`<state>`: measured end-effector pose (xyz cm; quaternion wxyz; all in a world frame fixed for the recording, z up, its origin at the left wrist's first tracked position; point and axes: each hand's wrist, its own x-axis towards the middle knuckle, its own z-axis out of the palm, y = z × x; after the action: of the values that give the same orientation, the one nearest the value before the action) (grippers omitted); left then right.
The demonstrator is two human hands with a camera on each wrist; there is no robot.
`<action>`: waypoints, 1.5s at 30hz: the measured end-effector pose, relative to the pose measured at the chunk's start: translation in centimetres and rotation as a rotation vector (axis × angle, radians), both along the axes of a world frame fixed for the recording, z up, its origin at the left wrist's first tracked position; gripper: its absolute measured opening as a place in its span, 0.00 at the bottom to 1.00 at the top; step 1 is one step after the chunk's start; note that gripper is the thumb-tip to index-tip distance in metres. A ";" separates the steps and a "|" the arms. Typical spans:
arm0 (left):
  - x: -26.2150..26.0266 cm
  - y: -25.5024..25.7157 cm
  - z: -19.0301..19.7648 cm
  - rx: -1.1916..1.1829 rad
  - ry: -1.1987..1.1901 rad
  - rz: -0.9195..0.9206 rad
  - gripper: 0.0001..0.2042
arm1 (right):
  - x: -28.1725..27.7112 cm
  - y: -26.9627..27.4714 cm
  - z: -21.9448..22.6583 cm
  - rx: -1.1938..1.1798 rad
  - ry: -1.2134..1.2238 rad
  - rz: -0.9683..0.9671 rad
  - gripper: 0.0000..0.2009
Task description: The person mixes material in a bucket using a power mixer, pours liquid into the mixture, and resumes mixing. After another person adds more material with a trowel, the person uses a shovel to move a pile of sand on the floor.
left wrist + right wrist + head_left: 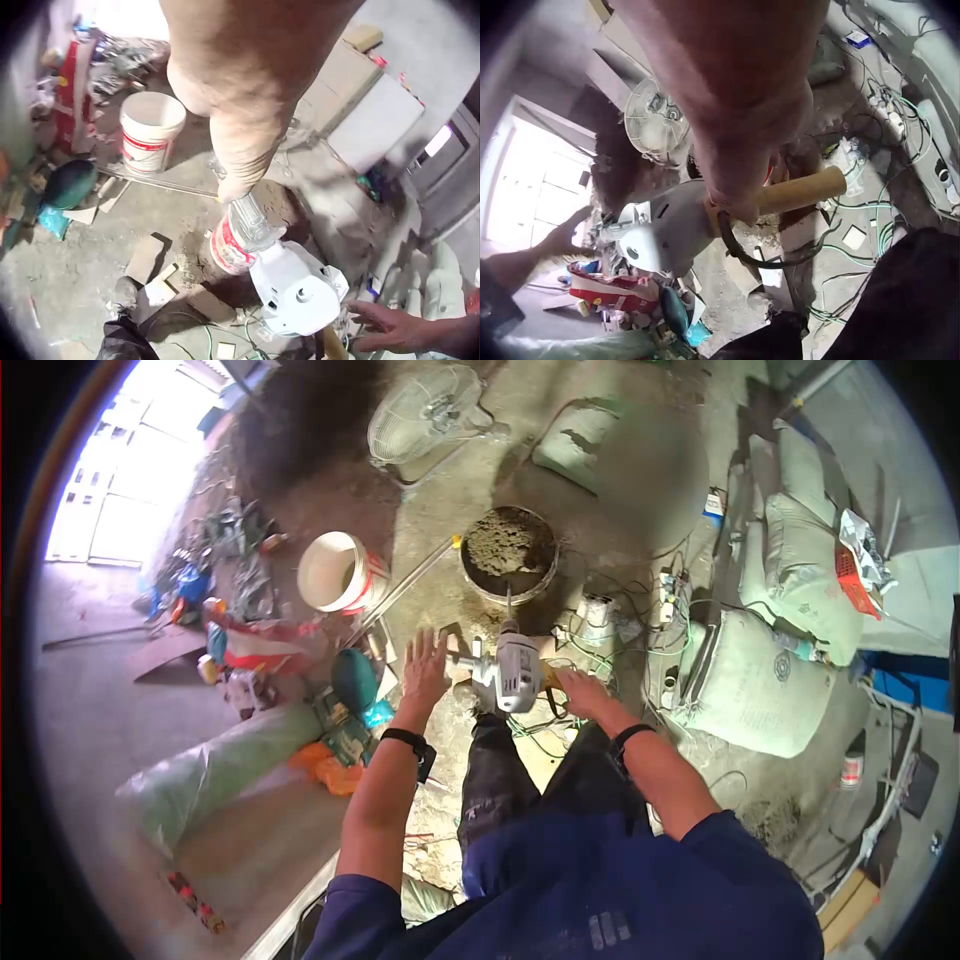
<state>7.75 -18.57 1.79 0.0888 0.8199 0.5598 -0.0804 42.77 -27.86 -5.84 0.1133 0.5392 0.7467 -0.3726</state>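
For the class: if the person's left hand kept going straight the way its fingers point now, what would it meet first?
Probably the long pipe lying on the floor, just short of the white bucket. The left hand is open, fingers pointing away from the body; its height is hard to judge.

A building-site work area on a bare concrete floor: stacked cement sacks (760, 680) at right, a bucket of wet mortar (509, 553) far centre (a power mixer (515, 670) stands in it), a white pail (340, 572), a floor fan (425, 415), tangled cables (640, 610).

A mixer drill (517, 672) stands between the left hand (425, 668) and right hand (583, 692), its shaft in the bucket (509, 554) ahead. A pail (338, 572) sits left of that bucket, a fan (425, 412) behind, sacks (770, 680) to the right.
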 end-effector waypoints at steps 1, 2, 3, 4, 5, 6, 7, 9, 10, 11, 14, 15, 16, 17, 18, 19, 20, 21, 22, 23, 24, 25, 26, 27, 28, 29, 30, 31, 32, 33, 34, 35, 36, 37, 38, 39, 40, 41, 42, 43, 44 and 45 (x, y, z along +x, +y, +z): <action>0.0 1.6 -0.7 -0.009 -0.041 -0.090 0.38 | -1.2 -0.4 -1.0 0.071 0.019 -0.048 0.41; -0.3 3.1 -2.7 -0.025 -0.059 -0.103 0.38 | -2.2 -0.7 -2.8 0.115 0.035 -0.128 0.41; -0.4 4.4 -5.2 -0.212 0.046 -0.160 0.29 | -3.0 -0.4 -2.2 0.125 0.000 -0.163 0.39; -0.7 4.9 -7.4 -0.402 0.155 -0.220 0.21 | -3.5 -0.4 -1.4 0.130 -0.033 -0.196 0.38; -0.8 5.1 -9.0 -0.417 0.144 -0.234 0.21 | -3.7 -0.2 -1.4 0.114 -0.047 -0.205 0.38; -0.9 5.5 -10.5 -0.413 0.137 -0.239 0.16 | -3.6 0.4 -1.6 0.096 -0.043 -0.238 0.35; -1.1 5.5 -11.8 -0.411 0.134 -0.240 0.11 | -3.6 1.0 -1.8 0.077 -0.035 -0.268 0.33; -1.7 4.7 -11.3 -0.414 0.050 -0.268 0.07 | -3.4 2.1 -2.7 0.080 -0.060 -0.277 0.31; -2.0 4.5 -10.6 -0.401 -0.031 -0.290 0.06 | -3.2 3.0 -3.1 0.101 -0.080 -0.282 0.29; -2.5 3.9 -12.4 -0.443 -0.017 -0.258 0.08 | -3.1 3.8 -3.1 0.118 -0.064 -0.236 0.24; -1.2 3.9 -10.4 -0.676 0.087 -0.105 0.15 | -3.0 5.7 -0.6 0.030 -0.134 -0.140 0.19; -0.6 3.9 -9.9 -0.668 0.086 -0.097 0.15 | -2.8 5.4 -1.4 0.026 -0.163 -0.136 0.15; -0.2 4.4 -9.3 -0.697 0.124 -0.091 0.15 | -2.7 5.2 -2.0 0.065 -0.179 -0.145 0.17; -0.2 4.6 -8.4 -0.728 0.173 -0.090 0.16 | -2.5 6.1 -1.4 0.104 -0.186 -0.123 0.16; -0.3 3.4 -8.1 -0.733 0.087 -0.037 0.16 | -2.1 6.5 -0.2 0.133 -0.197 -0.104 0.16; 0.1 1.6 -7.7 -0.710 -0.004 0.007 0.18 | -1.1 7.0 1.1 0.141 -0.204 -0.109 0.16; 0.4 0.7 -7.6 -0.682 -0.095 0.041 0.19 | -0.3 8.0 2.6 0.156 -0.209 -0.046 0.15; 0.9 0.6 -7.5 -0.674 -0.089 0.015 0.19 | -0.1 8.2 3.6 0.165 -0.208 0.004 0.14; 1.0 -0.2 -7.3 -0.685 -0.070 0.011 0.19 | -0.1 7.6 4.9 0.162 -0.207 -0.016 0.14; 1.3 -0.5 -6.8 -0.686 -0.058 0.023 0.19 | 0.3 7.6 5.9 0.104 -0.204 -0.022 0.12; 1.8 -0.2 -5.1 -0.723 -0.007 0.032 0.20 | 0.8 8.2 6.6 0.055 -0.205 -0.021 0.11; 2.0 0.3 -3.5 -0.772 -0.003 0.024 0.20 | 0.7 7.9 7.3 0.094 -0.225 0.005 0.12; 1.7 0.2 -2.9 -0.830 0.004 0.011 0.20 | 0.2 7.7 8.2 0.091 -0.226 0.008 0.12; 1.2 -0.2 -2.7 -0.846 -0.008 0.013 0.20 | 0.0 7.7 9.1 0.078 -0.216 0.015 0.12; 0.8 -0.6 -2.5 -0.860 -0.024 0.012 0.20 | -0.3 7.7 10.0 0.067 -0.211 0.021 0.12; 0.6 -0.9 -2.4 -0.890 -0.018 0.031 0.20 | -1.1 7.4 10.1 0.162 -0.197 0.021 0.13; 0.0 -1.1 -2.3 -0.915 -0.021 0.015 0.20 | -1.4 7.4 10.2 0.159 -0.211 0.010 0.13; -0.6 -1.3 -2.4 -0.923 -0.039 0.010 0.21 | -1.8 7.2 10.3 0.124 -0.236 0.014 0.11; -1.2 -1.4 -2.3 -0.936 -0.056 0.005 0.21 | -2.8 7.2 11.5 0.084 -0.260 0.016 0.10; -1.5 -1.2 -1.6 -0.949 -0.073 -0.004 0.21 | -3.4 7.4 12.2 0.071 -0.279 0.017 0.10; -2.0 -1.0 -0.6 -0.989 -0.062 0.004 0.22 | -4.2 7.8 12.9 0.058 -0.290 0.021 0.10; -2.3 -0.3 -0.2 -1.019 -0.054 0.010 0.23 | -4.7 8.7 13.5 0.054 -0.305 0.024 0.10; -2.8 0.3 -0.6 -1.020 -0.078 0.020 0.23 | -5.1 9.9 14.1 0.056 -0.320 0.045 0.10; -3.7 0.5 -0.8 -1.026 -0.137 0.014 0.23 | -5.7 10.5 14.6 0.125 -0.333 0.057 0.11; -4.6 0.3 -0.9 -1.033 -0.188 0.003 0.24 | -6.4 10.5 15.1 0.191 -0.340 0.061 0.12; -5.1 0.6 -0.8 -1.000 -0.157 0.007 0.23 | -7.1 11.8 16.6 0.136 -0.314 0.101 0.12; -5.8 1.1 -0.6 -0.957 -0.147 -0.030 0.24 | -7.7 12.4 17.5 0.135 -0.307 0.100 0.12; -6.4 1.7 0.0 -0.982 -0.168 0.000 0.24 | -8.1 13.1 17.9 0.144 -0.310 0.107 0.11; -6.8 2.6 0.8 -1.000 -0.191 0.027 0.24 | -8.3 14.1 18.3 0.160 -0.316 0.112 0.11; -7.0 2.8 1.1 -0.983 -0.189 0.026 0.24 | -8.4 14.8 18.5 0.136 -0.334 0.155 0.09; -7.2 2.8 1.2 -0.951 -0.207 0.018 0.25 | -8.5 15.4 19.1 0.151 -0.336 0.152 0.09; -7.2 2.6 1.1 -0.925 -0.228 0.009 0.26 | -8.7 15.8 19.7 0.160 -0.339 0.157 0.09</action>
<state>0.57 -15.99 2.91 0.5058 0.6953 0.4556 -0.2305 34.03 -12.09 13.83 0.2226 0.5418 0.7839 -0.2059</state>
